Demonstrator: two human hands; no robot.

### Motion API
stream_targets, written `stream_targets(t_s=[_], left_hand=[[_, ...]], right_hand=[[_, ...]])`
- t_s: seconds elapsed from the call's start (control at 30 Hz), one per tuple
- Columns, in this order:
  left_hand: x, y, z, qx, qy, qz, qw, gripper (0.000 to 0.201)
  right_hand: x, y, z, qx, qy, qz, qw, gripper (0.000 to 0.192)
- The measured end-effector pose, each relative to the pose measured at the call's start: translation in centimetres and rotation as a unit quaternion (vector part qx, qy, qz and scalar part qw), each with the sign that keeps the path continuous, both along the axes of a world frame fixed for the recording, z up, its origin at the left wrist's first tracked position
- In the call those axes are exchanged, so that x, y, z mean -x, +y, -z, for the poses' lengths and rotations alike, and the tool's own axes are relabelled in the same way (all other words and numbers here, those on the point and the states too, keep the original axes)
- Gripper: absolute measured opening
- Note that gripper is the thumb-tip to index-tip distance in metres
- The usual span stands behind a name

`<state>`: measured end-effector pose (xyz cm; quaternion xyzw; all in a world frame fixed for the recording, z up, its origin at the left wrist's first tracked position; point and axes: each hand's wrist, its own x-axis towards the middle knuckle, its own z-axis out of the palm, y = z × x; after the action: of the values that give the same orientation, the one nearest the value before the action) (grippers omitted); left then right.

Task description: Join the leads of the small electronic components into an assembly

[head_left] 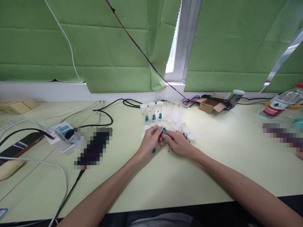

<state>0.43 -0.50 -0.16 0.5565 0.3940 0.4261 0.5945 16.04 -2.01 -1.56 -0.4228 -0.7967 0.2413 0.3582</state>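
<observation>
Both my hands meet over the middle of the table (172, 181). My left hand (151, 137) and my right hand (177, 142) pinch a small blue part (164, 129) between their fingertips; its exact kind is too small to make out. Just below my left hand another blue part (153, 151) lies on the table. Behind the hands stand three clear tubes with white caps (151, 113), each with a blue piece and thin wires inside. Several empty clear tubes (175, 110) stand to their right. Loose white caps (190, 136) lie beside my right hand, with small dark bits near them.
An open cardboard box (208, 104) with black cable and a canister (235, 97) stand at the back right. A water bottle (281, 102) is farther right. On the left lie a white power strip (60, 138), cables and a blurred dark object (94, 148).
</observation>
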Motion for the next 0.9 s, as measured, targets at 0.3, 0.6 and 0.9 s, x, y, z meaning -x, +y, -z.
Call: stream_targets(t_s=[0.3, 0.6, 0.9], left_hand=[[-0.02, 0.09, 0.25, 0.001, -0.004, 0.000, 1.000, 0.034], [-0.01, 0.13, 0.34, 0.008, -0.010, 0.000, 1.000, 0.034], [-0.09, 0.13, 0.34, 0.009, -0.009, 0.002, 1.000, 0.033]], right_hand=[[0.04, -0.05, -0.11, 0.004, -0.005, 0.000, 1.000, 0.034], [0.05, -0.10, -0.11, 0.006, -0.011, -0.003, 1.000, 0.033], [0.04, -0.14, -0.15, 0.006, -0.011, -0.007, 1.000, 0.032]])
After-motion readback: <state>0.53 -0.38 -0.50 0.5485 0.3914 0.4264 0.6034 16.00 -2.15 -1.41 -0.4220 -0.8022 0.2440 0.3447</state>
